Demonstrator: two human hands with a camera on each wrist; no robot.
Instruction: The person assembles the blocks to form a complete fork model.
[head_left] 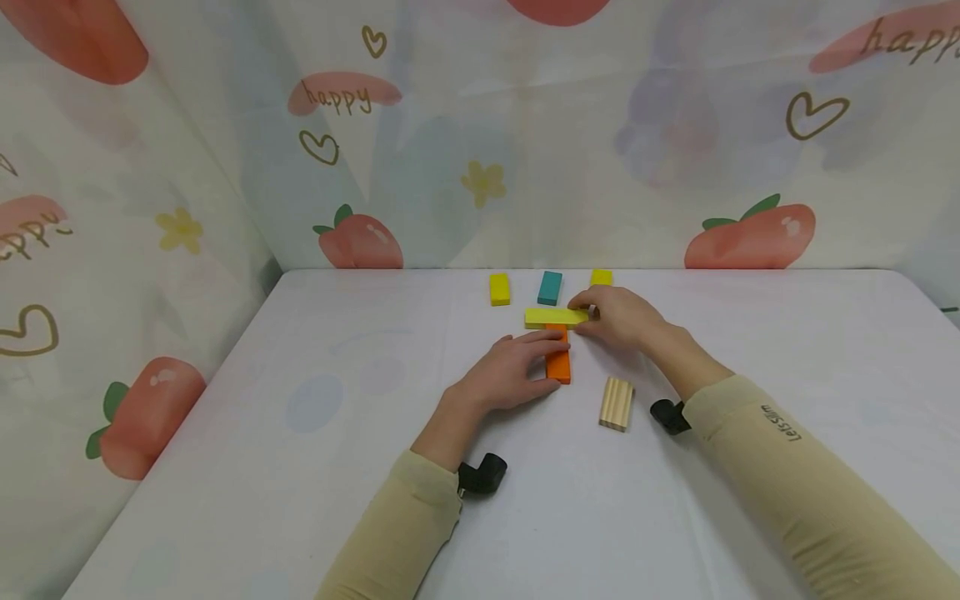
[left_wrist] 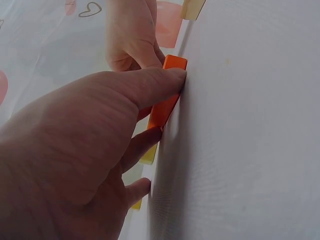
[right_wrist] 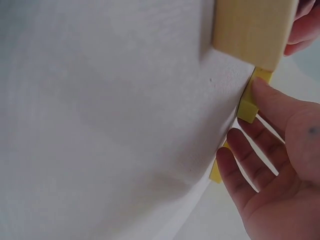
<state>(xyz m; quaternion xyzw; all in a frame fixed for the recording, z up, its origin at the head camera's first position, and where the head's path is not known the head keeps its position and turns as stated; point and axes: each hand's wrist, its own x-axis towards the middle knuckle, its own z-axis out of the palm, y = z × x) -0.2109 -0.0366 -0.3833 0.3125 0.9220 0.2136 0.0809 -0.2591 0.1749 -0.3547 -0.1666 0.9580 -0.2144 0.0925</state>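
In the head view an orange block (head_left: 558,367) lies lengthwise away from me, its far end against a yellow-green block (head_left: 546,317) laid crosswise, like a T. My left hand (head_left: 510,371) holds the orange block from the left; its thumb is at the near end and fingertips reach over the far part. The left wrist view shows that thumb across the orange block (left_wrist: 167,102). My right hand (head_left: 618,318) pinches the right end of the yellow-green block between thumb and fingers. In the right wrist view the yellow-green block (right_wrist: 247,107) sits beside the thumb.
Behind the crosswise block, a yellow block (head_left: 499,289), a teal block (head_left: 550,287) and another yellow block (head_left: 602,277) stand in a row near the far table edge. A grooved wooden block (head_left: 617,404) lies between my forearms. A printed curtain (head_left: 480,108) hangs behind the white table (head_left: 360,517).
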